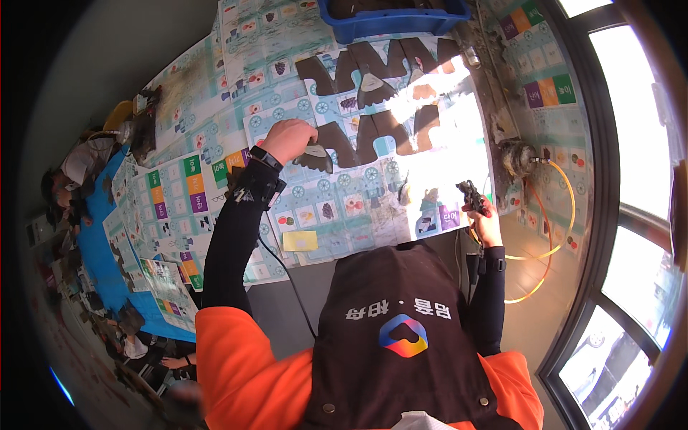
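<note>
My left hand is over the table, its fingers closed at the edge of a dark brown cut piece with a scalloped end and a pale grey patch. The fingertips are partly hidden. Beside it, a row of similar brown cut pieces lies flat, and a second row of brown pieces lies farther back. At the table's right front edge my right hand is wrapped round a small dark spray gun, apart from the pieces.
A blue bin stands at the far edge. A yellow hose loops from a metal fitting at the right. A yellow paper lies near the front edge. People work around a blue table at left. Windows line the right.
</note>
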The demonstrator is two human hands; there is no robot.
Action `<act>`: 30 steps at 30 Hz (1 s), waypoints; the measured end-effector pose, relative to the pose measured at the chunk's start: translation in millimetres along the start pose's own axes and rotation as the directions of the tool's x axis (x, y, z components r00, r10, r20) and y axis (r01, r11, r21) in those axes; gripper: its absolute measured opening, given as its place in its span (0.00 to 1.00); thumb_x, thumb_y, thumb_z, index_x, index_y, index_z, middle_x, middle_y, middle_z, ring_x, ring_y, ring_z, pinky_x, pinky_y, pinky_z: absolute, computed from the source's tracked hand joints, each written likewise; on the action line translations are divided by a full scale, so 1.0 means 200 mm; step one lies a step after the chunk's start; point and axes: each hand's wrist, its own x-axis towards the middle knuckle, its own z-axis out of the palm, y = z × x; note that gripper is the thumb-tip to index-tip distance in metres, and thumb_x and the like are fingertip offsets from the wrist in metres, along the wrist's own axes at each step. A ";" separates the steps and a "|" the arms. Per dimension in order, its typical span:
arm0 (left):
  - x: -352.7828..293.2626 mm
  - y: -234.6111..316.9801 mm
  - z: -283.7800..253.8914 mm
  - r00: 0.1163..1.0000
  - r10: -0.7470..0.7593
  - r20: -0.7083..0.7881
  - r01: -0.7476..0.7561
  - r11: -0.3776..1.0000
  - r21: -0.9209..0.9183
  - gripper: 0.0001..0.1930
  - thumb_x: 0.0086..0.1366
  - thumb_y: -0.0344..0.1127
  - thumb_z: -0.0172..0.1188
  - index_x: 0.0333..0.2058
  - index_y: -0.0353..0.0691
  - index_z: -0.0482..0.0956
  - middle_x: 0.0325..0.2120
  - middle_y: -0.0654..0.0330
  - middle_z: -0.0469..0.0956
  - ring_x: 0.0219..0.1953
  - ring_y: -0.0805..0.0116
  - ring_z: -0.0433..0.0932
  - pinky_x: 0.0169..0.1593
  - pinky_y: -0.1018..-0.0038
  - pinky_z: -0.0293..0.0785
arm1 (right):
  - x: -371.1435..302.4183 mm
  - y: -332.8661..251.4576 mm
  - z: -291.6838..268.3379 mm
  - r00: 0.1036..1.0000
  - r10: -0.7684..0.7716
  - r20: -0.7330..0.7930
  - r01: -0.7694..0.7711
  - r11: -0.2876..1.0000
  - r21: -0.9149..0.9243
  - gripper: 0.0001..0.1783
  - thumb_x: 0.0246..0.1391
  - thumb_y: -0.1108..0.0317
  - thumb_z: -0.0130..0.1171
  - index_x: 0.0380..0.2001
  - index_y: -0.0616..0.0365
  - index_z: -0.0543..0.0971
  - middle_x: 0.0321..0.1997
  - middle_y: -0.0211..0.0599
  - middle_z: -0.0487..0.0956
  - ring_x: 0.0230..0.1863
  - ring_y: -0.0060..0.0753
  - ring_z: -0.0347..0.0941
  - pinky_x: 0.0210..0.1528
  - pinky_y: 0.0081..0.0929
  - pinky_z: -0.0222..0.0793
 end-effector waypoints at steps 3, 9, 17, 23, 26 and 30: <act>0.12 -0.09 0.04 1.000 0.016 0.002 -0.016 0.999 -0.043 0.08 0.53 0.28 0.53 0.32 0.46 0.78 0.30 0.60 0.77 0.38 0.59 0.74 0.41 0.66 0.70 | -0.04 -0.01 0.03 0.998 0.013 -0.060 -0.011 1.000 0.030 0.29 0.46 0.80 0.50 0.55 0.66 0.61 0.38 0.39 0.78 0.39 0.24 0.74 0.37 0.18 0.68; 0.32 -0.26 0.10 0.996 -0.025 -0.082 0.010 0.984 -0.176 0.08 0.54 0.34 0.57 0.33 0.41 0.78 0.31 0.56 0.77 0.39 0.55 0.73 0.42 0.64 0.69 | -0.13 -0.10 0.07 0.988 0.051 -0.147 -0.049 0.999 0.017 0.18 0.37 0.76 0.50 0.38 0.58 0.73 0.32 0.30 0.77 0.27 0.17 0.70 0.21 0.15 0.64; 0.51 -0.41 0.14 0.986 -0.095 -0.135 0.059 0.968 -0.244 0.12 0.56 0.34 0.57 0.36 0.34 0.75 0.32 0.49 0.76 0.36 0.52 0.75 0.41 0.65 0.70 | -0.15 -0.08 0.11 0.987 0.062 -0.149 -0.065 0.998 -0.011 0.19 0.38 0.75 0.50 0.39 0.59 0.73 0.33 0.30 0.78 0.27 0.18 0.70 0.21 0.15 0.64; 0.37 -0.33 -0.16 0.979 -0.154 0.136 0.192 0.922 -0.337 0.11 0.54 0.30 0.57 0.36 0.33 0.75 0.24 0.54 0.77 0.25 0.64 0.77 0.30 0.70 0.71 | -0.17 -0.11 0.07 0.979 0.082 -0.187 -0.082 0.997 0.008 0.20 0.39 0.75 0.50 0.41 0.60 0.72 0.33 0.31 0.78 0.26 0.17 0.69 0.21 0.14 0.64; 0.19 -0.21 -0.38 0.969 -0.169 0.179 0.223 0.908 -0.355 0.10 0.55 0.30 0.57 0.36 0.34 0.76 0.21 0.56 0.76 0.22 0.69 0.74 0.28 0.74 0.69 | -0.12 -0.08 0.05 0.987 0.115 -0.115 -0.111 0.993 0.038 0.28 0.44 0.79 0.52 0.53 0.61 0.66 0.33 0.29 0.76 0.20 0.14 0.66 0.19 0.13 0.61; 0.12 -0.15 -0.44 0.990 -0.059 0.127 0.115 0.861 -0.495 0.11 0.56 0.32 0.56 0.38 0.36 0.77 0.23 0.57 0.77 0.22 0.71 0.74 0.29 0.74 0.68 | -0.09 -0.08 0.07 0.984 0.124 -0.129 -0.120 0.992 0.038 0.29 0.44 0.80 0.52 0.54 0.61 0.65 0.33 0.30 0.75 0.23 0.16 0.68 0.20 0.13 0.60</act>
